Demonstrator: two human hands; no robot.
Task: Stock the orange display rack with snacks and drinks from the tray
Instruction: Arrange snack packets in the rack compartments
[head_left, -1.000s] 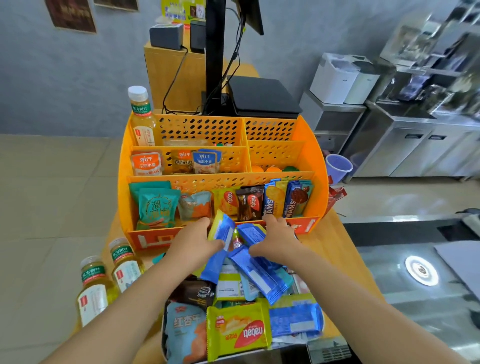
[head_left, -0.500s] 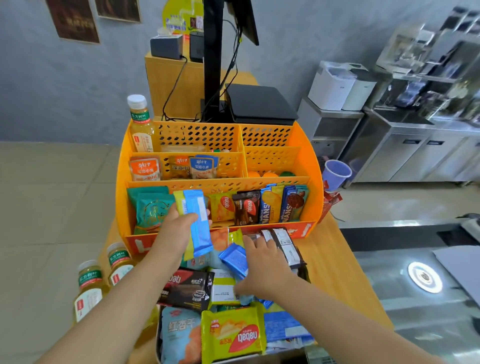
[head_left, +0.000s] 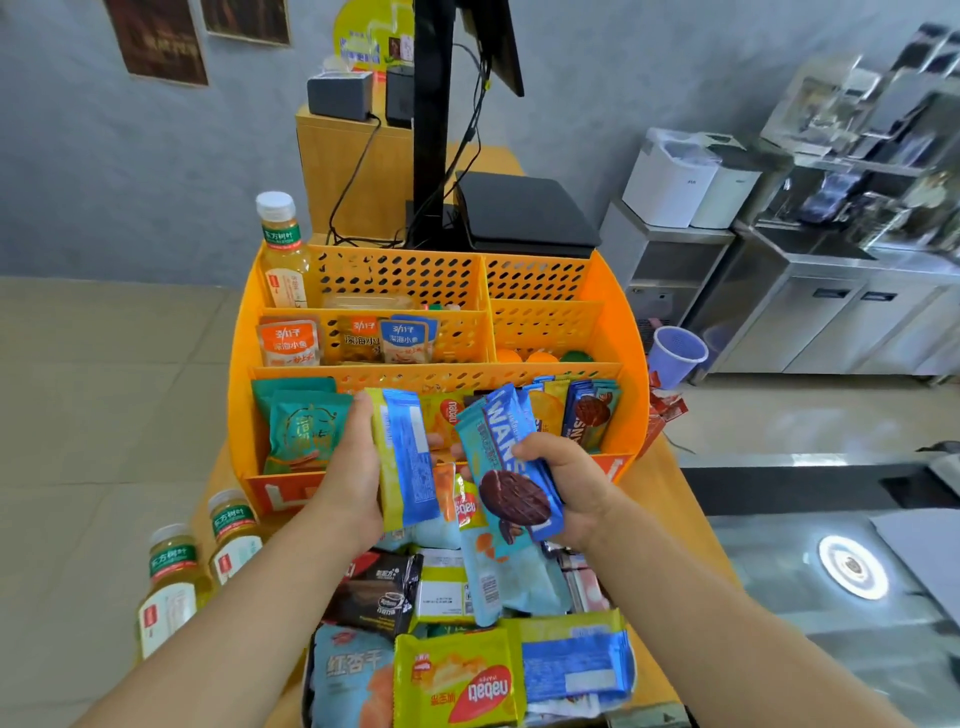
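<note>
The orange display rack (head_left: 618, 332) stands on the wooden counter with snack packs in its front and middle rows and one tea bottle (head_left: 282, 249) at its back left. My left hand (head_left: 349, 467) grips a blue and yellow wafer pack (head_left: 408, 457) upright in front of the rack's front row. My right hand (head_left: 563, 488) grips a few blue packs with a chocolate biscuit picture (head_left: 511, 467), lifted above the tray. The tray (head_left: 306, 696) lies below, heaped with snack packs; its rim is mostly hidden.
Two tea bottles (head_left: 171, 587) stand on the counter left of the tray. A purple cup (head_left: 675, 356) sits right of the rack. A black monitor pole (head_left: 434, 119) and a black device (head_left: 524, 210) stand behind it. A glass counter lies to the right.
My right hand picked blue biscuit packs out of the tray and raised them toward the rack. My left hand keeps holding its blue and yellow pack near the front row.
</note>
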